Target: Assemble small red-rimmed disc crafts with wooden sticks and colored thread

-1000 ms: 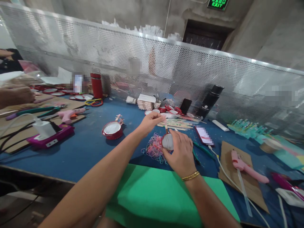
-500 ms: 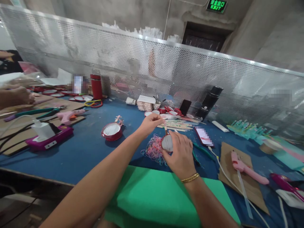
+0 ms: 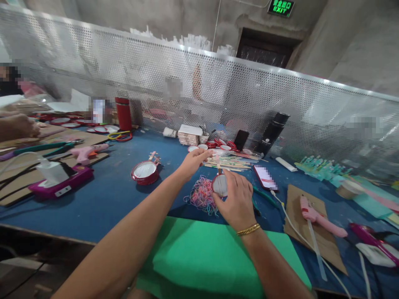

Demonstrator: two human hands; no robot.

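My right hand (image 3: 237, 199) is closed round the edge of a small round red-rimmed disc with a pale face (image 3: 220, 185) and a thin stick handle (image 3: 218, 165) pointing away from me. Just left of the stick's tip is my left hand (image 3: 195, 161), its fingers stretched out and seemingly apart from the stick. Beneath the disc lies a tangled heap of pink and blue loops (image 3: 202, 195). A stack of similar red-rimmed discs with sticks (image 3: 145, 172) stands to the left. Beyond my hands are loose flat sticks (image 3: 237, 164).
A green cloth (image 3: 215, 253) covers my lap. To the right, a pink glue gun (image 3: 321, 218) rests on cardboard near a phone (image 3: 264, 177) on a cable. Leftward are a purple power strip (image 3: 64, 182) and another person's hand (image 3: 18, 126). A perforated metal panel (image 3: 149, 79) closes off the back.
My left fingers have moved off the stick's tip and straightened a little. My right hand still holds the disc in nearly the same place. The whole view has shifted slightly.
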